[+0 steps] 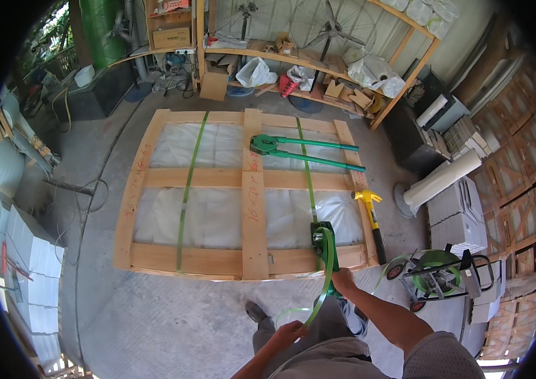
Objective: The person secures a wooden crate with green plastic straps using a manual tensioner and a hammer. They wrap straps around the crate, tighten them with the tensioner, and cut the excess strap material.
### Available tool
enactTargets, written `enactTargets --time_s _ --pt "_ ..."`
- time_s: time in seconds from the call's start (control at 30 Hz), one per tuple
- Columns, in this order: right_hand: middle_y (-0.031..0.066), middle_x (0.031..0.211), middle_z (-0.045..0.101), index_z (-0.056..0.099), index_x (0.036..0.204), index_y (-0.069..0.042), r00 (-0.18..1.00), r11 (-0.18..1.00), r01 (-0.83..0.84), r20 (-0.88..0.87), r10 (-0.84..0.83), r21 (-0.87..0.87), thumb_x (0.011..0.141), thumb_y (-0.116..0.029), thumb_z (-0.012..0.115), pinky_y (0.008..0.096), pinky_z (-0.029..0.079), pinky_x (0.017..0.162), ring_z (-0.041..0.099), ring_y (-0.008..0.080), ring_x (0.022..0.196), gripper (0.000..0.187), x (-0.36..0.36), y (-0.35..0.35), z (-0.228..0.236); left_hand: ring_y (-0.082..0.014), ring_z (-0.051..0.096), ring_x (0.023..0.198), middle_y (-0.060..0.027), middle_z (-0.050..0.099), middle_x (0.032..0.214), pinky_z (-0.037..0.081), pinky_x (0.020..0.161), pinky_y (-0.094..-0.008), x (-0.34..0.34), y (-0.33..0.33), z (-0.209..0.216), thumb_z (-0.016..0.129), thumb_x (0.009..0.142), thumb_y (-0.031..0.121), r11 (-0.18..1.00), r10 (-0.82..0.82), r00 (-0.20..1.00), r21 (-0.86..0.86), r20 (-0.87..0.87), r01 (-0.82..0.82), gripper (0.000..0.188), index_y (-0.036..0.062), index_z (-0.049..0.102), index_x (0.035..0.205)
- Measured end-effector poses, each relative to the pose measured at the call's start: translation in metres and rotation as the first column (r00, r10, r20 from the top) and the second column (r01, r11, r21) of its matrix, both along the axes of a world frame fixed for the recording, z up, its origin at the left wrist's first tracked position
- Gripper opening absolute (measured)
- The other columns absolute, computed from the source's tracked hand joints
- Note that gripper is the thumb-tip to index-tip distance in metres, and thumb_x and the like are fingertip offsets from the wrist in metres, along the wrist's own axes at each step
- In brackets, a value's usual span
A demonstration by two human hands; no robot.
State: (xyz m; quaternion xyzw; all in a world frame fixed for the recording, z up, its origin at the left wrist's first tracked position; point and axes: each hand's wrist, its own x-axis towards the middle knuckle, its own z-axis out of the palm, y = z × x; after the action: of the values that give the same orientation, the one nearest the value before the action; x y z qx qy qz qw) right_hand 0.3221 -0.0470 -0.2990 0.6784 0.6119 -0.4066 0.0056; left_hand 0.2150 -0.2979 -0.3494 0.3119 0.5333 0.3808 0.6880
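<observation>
A wooden crate [252, 252] with white sheeting between its boards lies before me. Two green plastic straps cross it; one [191, 180] runs over its left half and the other [306, 167] over its right. On the right strap, by the near edge, sits a green strapping tool [322, 235]. My right hand [344, 282] is closed around its handle. A loose length of strap [325, 287] curves from the tool down to my left hand [289, 333], whose fingers are closed on it. Green long-handled cutters [309, 150] and a yellow claw hammer [370, 218] rest on the crate.
To the right stands a wheeled strap dispenser [438, 275] with a green coil. Stacked white packages [461, 218] and a white roll [445, 180] stand beyond it. Wooden shelving [306, 60] with fans lines the back. More pale stacks [37, 284] stand at the left.
</observation>
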Motion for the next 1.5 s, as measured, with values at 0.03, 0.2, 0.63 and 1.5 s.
enactTargets --time_s 0.03,0.2,0.63,1.5 --pt "0.0226 0.074 0.064 0.066 0.078 0.008 0.998 0.997 -0.037 0.050 0.033 0.066 0.071 -0.042 0.068 0.0442 0.048 0.066 0.065 0.0325 0.072 0.051 -0.002 -0.002 0.003 -0.0158 0.061 0.081 -0.0080 0.066 0.090 0.048 0.076 -0.0310 0.002 0.001 -0.006 0.046 0.096 0.036 1.000 0.009 0.992 -0.009 0.129 -0.008 0.038 0.0026 0.062 0.103" --pt "0.0161 0.069 0.064 0.066 0.073 0.002 0.997 1.000 -0.019 0.076 0.017 0.020 0.073 -0.042 0.068 0.0416 0.048 0.063 0.064 0.0260 0.069 0.044 0.008 0.005 -0.016 -0.0184 0.060 0.093 -0.0098 0.062 0.105 0.047 0.082 -0.0330 0.000 0.043 0.008 0.034 0.094 0.055 0.936 0.162 0.851 -0.352 0.501 0.029 0.061 0.0012 0.054 0.115" --pt "0.0244 0.081 0.064 0.056 0.093 -0.001 0.988 0.964 -0.072 0.147 0.035 0.255 0.078 -0.049 0.061 0.0493 0.051 0.070 0.064 0.0419 0.080 0.051 0.014 -0.009 -0.046 -0.0144 0.051 0.083 -0.0010 0.052 0.086 0.041 0.076 -0.0330 0.042 0.175 0.001 0.049 0.076 0.075 0.864 0.434 0.832 -0.419 0.344 -0.277 0.068 0.0121 0.055 0.101" --pt "0.0248 0.079 0.065 0.067 0.082 0.004 0.774 0.783 -0.622 0.133 0.619 -0.025 0.074 -0.039 0.055 0.0451 0.053 0.070 0.066 0.0388 0.079 0.045 0.076 0.129 0.072 -0.0307 0.048 0.117 -0.0142 0.054 0.123 0.034 0.104 -0.0473 0.111 0.283 0.065 0.031 0.088 0.068 0.917 0.375 0.637 -0.371 0.674 -0.147 0.078 0.0008 0.047 0.124"
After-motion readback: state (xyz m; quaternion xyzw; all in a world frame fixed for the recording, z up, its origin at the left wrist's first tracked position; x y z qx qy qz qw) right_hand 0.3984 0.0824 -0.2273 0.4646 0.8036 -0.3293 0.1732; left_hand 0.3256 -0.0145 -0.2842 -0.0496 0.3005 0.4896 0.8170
